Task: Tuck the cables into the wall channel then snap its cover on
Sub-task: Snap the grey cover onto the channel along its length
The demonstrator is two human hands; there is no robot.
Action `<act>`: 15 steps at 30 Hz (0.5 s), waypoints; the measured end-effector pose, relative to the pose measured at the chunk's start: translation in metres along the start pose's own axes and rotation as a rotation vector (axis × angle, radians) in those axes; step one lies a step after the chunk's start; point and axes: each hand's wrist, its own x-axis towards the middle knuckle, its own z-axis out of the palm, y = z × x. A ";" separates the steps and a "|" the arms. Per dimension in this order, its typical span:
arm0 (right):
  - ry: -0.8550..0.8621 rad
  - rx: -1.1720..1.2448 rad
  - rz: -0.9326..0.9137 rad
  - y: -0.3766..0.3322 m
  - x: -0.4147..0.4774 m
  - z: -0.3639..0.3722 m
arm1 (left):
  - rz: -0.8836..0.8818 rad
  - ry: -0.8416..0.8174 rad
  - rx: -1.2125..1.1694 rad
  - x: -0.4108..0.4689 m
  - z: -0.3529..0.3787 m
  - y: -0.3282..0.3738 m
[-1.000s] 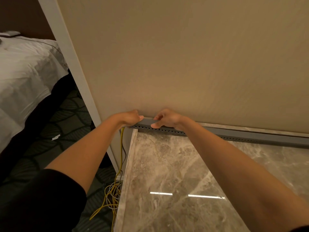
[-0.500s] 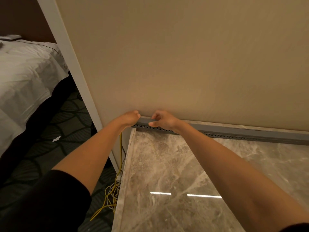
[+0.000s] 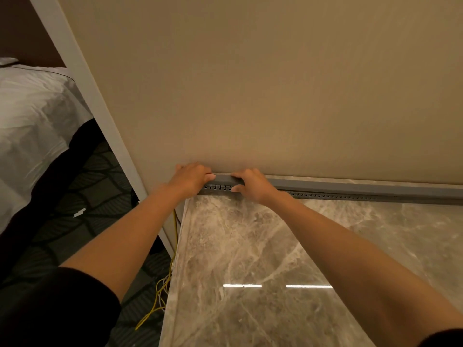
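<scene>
Left hand [image 3: 191, 177]: my fingertips press the grey cover [image 3: 350, 187] at its end.
Right hand [image 3: 250, 182]: I pinch it alongside.
Yellow cable [image 3: 172, 259]: hangs below.

Dim, warm indoor light, no strong shadows. Plain beige wall [image 3: 275, 83] evenly lit. Two white glare bars on glossy grey-brown marble slab [image 3: 250, 246], from lights overhead. White bed sheet [image 3: 30, 116] brightest; dark patterned carpet [image 3: 82, 186] murky. Wide-angle bend: white upright post [image 3: 82, 78] leans. Overall soft; holes in grey plastic wall channel [image 3: 350, 190] smear rightward.
</scene>
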 end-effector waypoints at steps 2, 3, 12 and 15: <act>0.019 -0.057 -0.011 -0.001 0.001 0.004 | 0.087 -0.040 -0.022 0.001 0.000 0.004; 0.026 -0.085 -0.018 -0.001 0.001 0.006 | 0.123 -0.054 -0.022 0.002 0.000 0.005; 0.079 -0.296 -0.128 0.002 -0.003 0.014 | 0.220 0.039 0.402 -0.011 0.016 0.006; 0.095 -0.415 -0.205 0.003 -0.005 0.017 | 0.314 0.132 0.497 -0.016 0.019 0.003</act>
